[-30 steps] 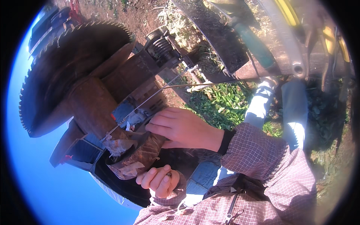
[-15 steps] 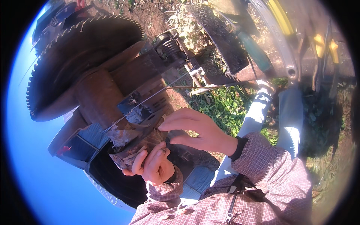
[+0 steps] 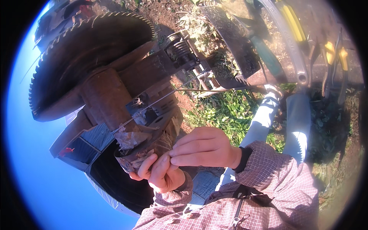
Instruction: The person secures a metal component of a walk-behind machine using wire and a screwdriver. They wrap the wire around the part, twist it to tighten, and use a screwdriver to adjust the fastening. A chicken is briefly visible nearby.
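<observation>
My left hand (image 3: 165, 175), its fingers curled, is raised in front of a brown, rust-coloured machine part (image 3: 163, 143) with dry scraps on it. The left fingertips are pinched together; whatever is between them is too small to make out. My right hand (image 3: 207, 147) comes from the right with fingers held together, its tips meeting the left fingertips. Anything between the two hands is hidden. Crumpled pale paper or plastic (image 3: 129, 138) is lodged just beyond the left hand. A thin metal rod (image 3: 153, 102) runs above both hands.
A large toothed circular saw blade (image 3: 92, 57) stands at the upper left beside a rusty cylindrical housing (image 3: 107, 96). At the upper right, a surface carries a green-handled tool (image 3: 268, 57), a grey wrench (image 3: 287, 42) and yellow-handled pliers (image 3: 330, 53). Grass (image 3: 230, 111) lies below.
My right hand has moved down and its fingers have closed together, now touching the left fingertips. The view has shifted slightly, and the left hand appears a little lower and further right.
</observation>
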`<action>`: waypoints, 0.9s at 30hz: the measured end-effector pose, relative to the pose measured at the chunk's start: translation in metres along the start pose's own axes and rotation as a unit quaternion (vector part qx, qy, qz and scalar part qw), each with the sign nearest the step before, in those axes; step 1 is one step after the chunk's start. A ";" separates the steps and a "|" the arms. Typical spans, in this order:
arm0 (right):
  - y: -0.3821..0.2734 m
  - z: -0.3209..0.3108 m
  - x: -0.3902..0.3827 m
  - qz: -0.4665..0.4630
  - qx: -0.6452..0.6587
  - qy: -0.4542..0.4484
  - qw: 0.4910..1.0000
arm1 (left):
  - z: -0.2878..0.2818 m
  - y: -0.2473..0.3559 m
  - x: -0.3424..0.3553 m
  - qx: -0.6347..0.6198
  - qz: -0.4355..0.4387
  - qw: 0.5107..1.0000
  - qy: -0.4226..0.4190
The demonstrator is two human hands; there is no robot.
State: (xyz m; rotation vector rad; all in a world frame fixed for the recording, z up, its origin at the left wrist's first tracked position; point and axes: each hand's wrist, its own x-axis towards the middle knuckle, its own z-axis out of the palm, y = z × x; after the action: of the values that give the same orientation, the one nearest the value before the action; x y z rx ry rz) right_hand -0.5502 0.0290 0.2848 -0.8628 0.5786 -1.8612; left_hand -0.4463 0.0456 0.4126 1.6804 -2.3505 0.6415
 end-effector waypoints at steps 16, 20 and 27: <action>0.009 0.009 -0.004 0.108 0.135 0.023 0.985 | -0.011 -0.020 0.009 0.092 0.166 0.974 -0.120; 0.003 0.013 -0.001 0.157 0.144 0.041 0.976 | -0.012 -0.021 0.011 0.087 0.161 0.973 -0.141; 0.004 0.007 -0.005 0.260 0.126 0.043 0.956 | -0.016 -0.014 0.020 0.169 0.229 0.937 -0.201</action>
State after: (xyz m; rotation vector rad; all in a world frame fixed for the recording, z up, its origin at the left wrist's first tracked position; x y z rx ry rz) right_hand -0.5416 0.0321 0.2850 -0.4091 0.5438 -1.4495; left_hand -0.4414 0.0318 0.4376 1.4962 -3.1310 0.8909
